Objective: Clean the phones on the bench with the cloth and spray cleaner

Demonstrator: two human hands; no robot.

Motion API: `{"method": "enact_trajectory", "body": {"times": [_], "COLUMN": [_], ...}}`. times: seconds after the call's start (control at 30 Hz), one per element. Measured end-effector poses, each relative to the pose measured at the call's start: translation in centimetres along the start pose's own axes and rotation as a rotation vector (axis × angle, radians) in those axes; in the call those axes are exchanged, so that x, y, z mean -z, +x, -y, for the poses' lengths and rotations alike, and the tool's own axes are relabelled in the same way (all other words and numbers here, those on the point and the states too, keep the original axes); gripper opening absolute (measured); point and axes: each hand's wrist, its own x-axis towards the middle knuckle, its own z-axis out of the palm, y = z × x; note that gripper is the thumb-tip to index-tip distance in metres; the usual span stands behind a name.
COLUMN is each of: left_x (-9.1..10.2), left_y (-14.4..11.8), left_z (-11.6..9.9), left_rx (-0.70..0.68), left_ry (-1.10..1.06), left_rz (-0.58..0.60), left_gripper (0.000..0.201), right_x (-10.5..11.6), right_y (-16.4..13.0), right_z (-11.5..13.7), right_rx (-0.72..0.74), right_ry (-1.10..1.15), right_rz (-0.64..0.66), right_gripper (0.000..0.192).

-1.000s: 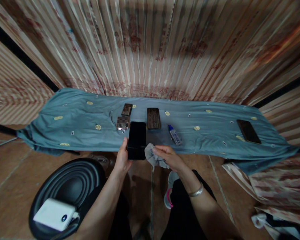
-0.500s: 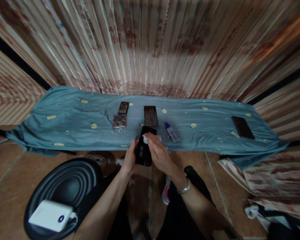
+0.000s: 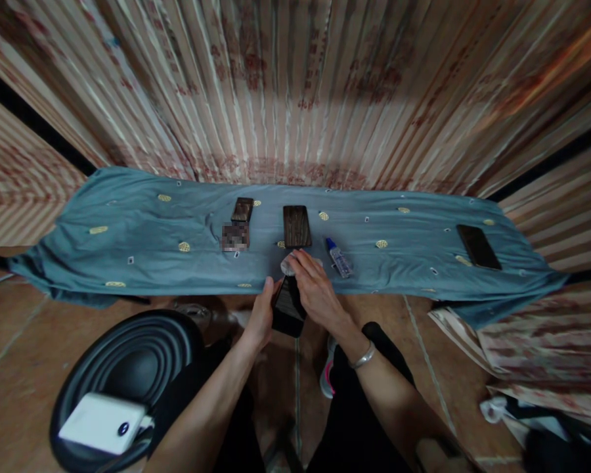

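Note:
A black phone is held by its left edge in my left hand, above the front edge of the cloth-covered surface. My right hand is closed on a white wipe at the phone's far end, covering part of the screen. Just beyond, a dark, streaked tablet-like device lies flat on the cloth. A clear spray bottle with a blue top lies on its side, right of my right hand.
The blue patterned cloth carries a small dark phone-like object, a blurred-out item and another dark phone. A white power bank rests on a black round stool. Pleated curtains hang behind.
My right hand has shifted the wipe toward the phone's far end. The phone has tilted and sits slightly lower, with more of its near part showing.

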Motion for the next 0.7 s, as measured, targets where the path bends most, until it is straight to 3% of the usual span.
{"method": "enact_trajectory", "body": {"times": [0.23,0.37,0.5,0.7], "left_x": [1.0,1.2,1.1,1.3], "left_y": [0.9,0.9,0.9,1.5], "left_z": [0.2,-0.2,-0.4,-0.2], "left_rx": [-0.091,-0.07,-0.04,-0.1], "left_ry": [-0.05,-0.095,-0.098,-0.054], "left_rz": [-0.171,-0.265,-0.243,-0.22], "left_gripper": [0.049,0.042,0.041,0.047], "right_x": [-1.2,-1.5,-0.9,-0.4], "right_y": [-1.1,-1.3,-1.2,-1.3], "right_z": [2.1,3.2,3.5,3.0], "right_rx": [0.114,0.162,0.15,0.016], "right_ry": [0.045,0.067,0.092,0.055], "right_rz": [0.088,0.107,0.093,-0.068], "right_gripper": [0.049,0.046,0.045,0.041]}}
